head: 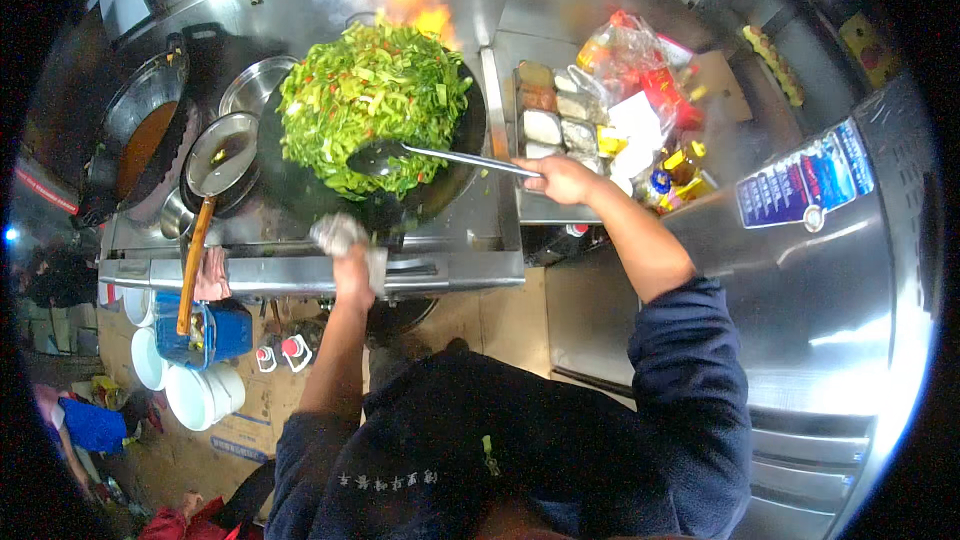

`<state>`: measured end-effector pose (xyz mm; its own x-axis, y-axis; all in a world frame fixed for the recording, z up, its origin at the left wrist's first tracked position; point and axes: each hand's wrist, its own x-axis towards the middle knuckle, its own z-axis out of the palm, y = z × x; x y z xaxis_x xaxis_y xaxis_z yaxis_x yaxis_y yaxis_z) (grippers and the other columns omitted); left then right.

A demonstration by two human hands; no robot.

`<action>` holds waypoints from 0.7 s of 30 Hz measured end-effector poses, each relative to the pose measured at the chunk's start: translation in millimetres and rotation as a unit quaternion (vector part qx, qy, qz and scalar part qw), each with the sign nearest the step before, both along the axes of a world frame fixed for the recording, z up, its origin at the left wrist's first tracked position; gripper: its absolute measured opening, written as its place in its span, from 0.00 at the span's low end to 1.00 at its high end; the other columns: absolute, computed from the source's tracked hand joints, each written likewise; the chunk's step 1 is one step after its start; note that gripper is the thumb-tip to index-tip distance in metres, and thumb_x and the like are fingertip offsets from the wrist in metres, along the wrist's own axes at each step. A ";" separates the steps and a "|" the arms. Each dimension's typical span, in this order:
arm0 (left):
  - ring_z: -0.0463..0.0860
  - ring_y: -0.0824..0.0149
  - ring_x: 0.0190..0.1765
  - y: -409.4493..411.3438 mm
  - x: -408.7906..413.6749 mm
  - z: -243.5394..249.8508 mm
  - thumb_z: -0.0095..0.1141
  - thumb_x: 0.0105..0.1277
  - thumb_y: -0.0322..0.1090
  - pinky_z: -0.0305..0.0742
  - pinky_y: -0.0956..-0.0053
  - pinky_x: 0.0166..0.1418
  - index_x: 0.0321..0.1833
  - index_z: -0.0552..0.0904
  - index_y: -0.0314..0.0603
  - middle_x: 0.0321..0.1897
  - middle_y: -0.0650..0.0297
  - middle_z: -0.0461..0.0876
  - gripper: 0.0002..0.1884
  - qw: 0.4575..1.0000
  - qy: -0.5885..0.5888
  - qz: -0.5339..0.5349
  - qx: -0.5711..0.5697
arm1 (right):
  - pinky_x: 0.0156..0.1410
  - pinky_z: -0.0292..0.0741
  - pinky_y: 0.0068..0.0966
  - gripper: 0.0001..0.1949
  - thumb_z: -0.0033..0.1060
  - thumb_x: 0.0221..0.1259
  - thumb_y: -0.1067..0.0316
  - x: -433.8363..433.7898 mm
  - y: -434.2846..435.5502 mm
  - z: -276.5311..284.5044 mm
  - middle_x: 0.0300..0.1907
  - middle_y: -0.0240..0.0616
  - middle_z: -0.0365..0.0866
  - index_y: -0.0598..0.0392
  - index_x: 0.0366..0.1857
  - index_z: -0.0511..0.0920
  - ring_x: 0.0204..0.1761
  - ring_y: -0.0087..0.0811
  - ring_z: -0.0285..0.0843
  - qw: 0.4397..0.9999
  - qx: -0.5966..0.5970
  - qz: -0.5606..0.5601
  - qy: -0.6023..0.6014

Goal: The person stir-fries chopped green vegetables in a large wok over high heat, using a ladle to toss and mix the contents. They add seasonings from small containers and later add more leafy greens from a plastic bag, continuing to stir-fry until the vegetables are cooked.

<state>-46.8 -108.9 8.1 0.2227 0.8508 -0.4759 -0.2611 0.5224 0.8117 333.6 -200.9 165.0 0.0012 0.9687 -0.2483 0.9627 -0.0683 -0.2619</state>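
Note:
Chopped leafy greens with small red bits (375, 97) are heaped high in a large dark wok (300, 180). My right hand (559, 178) grips the metal handle of a ladle (465, 157), whose dark bowl rests against the near side of the heap. At the wok's near edge, my left hand (355, 259) is closed on a pale, crumpled cloth (339, 234). The cloth hides my fingers and whatever part of the wok lies under them. Orange flames (424, 0) rise behind the greens.
Left of the wok, a wooden-handled strainer (221, 157) rests over a pot, beside a metal bowl (251, 90) and a second wok with brown liquid (146, 150). Seasoning tubs (541, 127) and packets stand at right. White buckets (189, 397) are on the floor; other people appear lower left.

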 end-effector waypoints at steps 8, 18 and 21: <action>0.79 0.65 0.28 74.3 -17.6 45.3 0.51 0.64 0.29 0.75 0.69 0.29 0.44 0.75 0.42 0.29 0.64 0.76 0.07 0.991 -0.122 0.053 -0.015 | 0.49 0.76 0.42 0.27 0.60 0.58 0.64 -48.1 13.7 173.8 0.40 0.48 0.82 0.33 0.65 0.71 0.45 0.48 0.81 0.980 -0.001 0.048 -0.192; 0.74 0.64 0.38 131.0 7.4 -29.7 0.52 0.62 0.33 0.71 0.66 0.42 0.54 0.75 0.32 0.39 0.57 0.76 0.18 0.992 0.029 -0.116 0.030 | 0.45 0.80 0.46 0.25 0.49 0.62 0.64 -59.5 74.0 -38.8 0.39 0.57 0.83 0.65 0.62 0.64 0.43 0.52 0.84 0.933 -0.078 -0.289 -0.198; 0.76 0.61 0.42 134.2 -2.3 -17.5 0.53 0.62 0.34 0.72 0.65 0.46 0.54 0.75 0.29 0.44 0.54 0.77 0.20 0.985 0.040 -0.162 0.036 | 0.32 0.78 0.40 0.25 0.64 0.51 0.71 -147.9 81.5 -128.2 0.31 0.52 0.82 0.67 0.54 0.68 0.34 0.43 0.83 0.934 0.051 -0.353 0.028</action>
